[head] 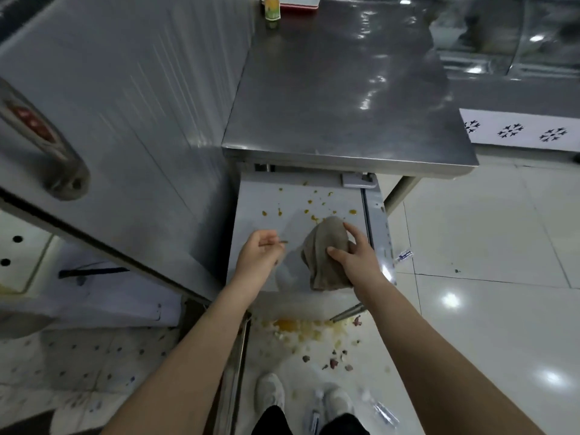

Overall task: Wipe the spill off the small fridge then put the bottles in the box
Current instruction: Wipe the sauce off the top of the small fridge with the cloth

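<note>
Right hand (354, 259) grips a bunched brown cloth (326, 249) on the small fridge (251, 199) top, near its right edge. Cloth looks soft, light, prob. absorbent; best held bunched from above w/ palm pressing. Left hand (259, 252) loosely curled, empty as far as I can tell. Orange spill drops (310, 208): approx. a dozen toward the back edge. Bottles (384, 412): 2 clear ones on floor by the shoes, light, slippery; grab mid-body.

Commercial kitchen: steel worktable (345, 105), tall fridge (125, 105)

Glossy white floor tiles (489, 309) are reflecting ceiling lights at four o'clock; a steel surface (342, 98) is gleaming at twelve o'clock.
</note>
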Action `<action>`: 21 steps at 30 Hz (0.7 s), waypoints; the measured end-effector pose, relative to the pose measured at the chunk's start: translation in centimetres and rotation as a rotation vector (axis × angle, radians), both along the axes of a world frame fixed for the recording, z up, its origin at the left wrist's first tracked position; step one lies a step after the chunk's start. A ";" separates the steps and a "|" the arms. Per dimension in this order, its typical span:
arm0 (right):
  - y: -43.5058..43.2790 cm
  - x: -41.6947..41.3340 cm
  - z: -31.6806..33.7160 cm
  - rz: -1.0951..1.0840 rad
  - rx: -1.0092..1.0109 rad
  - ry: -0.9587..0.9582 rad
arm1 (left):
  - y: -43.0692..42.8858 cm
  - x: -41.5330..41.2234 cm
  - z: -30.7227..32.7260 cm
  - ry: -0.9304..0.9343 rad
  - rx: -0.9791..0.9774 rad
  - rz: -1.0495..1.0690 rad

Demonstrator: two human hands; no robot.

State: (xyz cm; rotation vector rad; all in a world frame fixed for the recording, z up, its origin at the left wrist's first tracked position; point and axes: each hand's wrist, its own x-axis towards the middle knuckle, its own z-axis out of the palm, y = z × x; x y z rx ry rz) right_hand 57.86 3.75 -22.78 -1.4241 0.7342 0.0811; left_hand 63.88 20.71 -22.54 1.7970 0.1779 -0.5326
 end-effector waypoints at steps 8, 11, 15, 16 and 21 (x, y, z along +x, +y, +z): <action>2.6 8.6 -2.2 0.082 0.003 -0.037 | 1.4 8.1 -3.5 -0.099 0.232 -0.051; 3.3 12.1 -3.3 0.093 0.033 -0.053 | 1.6 10.8 -4.7 -0.179 0.349 -0.102; 4.3 14.9 -5.4 0.226 -0.184 -0.058 | 2.0 13.1 -6.4 -0.297 0.521 -0.276; 4.3 15.1 -5.8 0.332 -0.375 -0.010 | 2.0 13.3 -6.7 -0.304 0.538 -0.307; 3.4 14.4 -6.4 0.606 -1.044 0.075 | 1.5 13.4 -7.8 -0.291 0.536 -0.451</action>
